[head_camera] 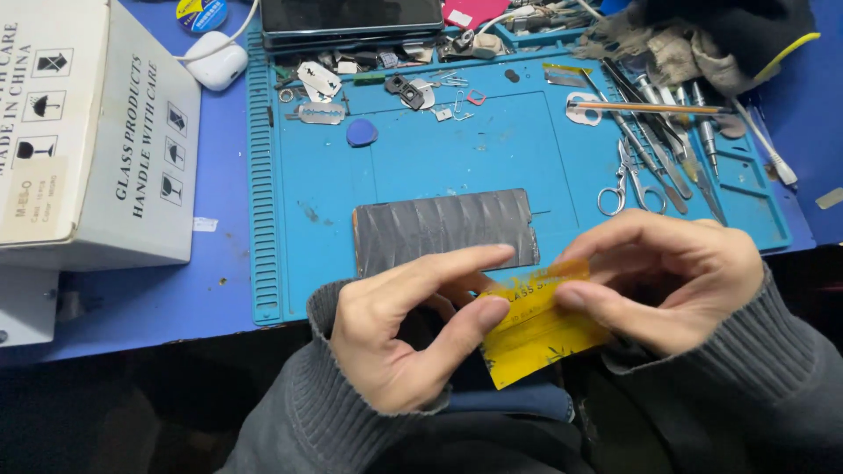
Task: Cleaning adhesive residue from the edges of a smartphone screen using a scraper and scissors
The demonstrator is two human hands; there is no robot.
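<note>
Both hands hold a small flat yellow packet (531,338) just in front of the table's near edge. My left hand (399,338) pinches its left end between thumb and forefinger. My right hand (667,281) grips its right end with thumb and fingers. Just beyond the hands, a dark grey rectangular panel (443,228) with wavy streaks lies flat on the blue work mat (290,219).
A white cardboard box (88,132) stands at the left. Scissors (628,189), tweezers and screwdrivers (672,132) lie at the mat's right side. A blue pick (361,132), a razor blade (320,112) and small metal parts lie at its back. A dark device (351,17) sits behind.
</note>
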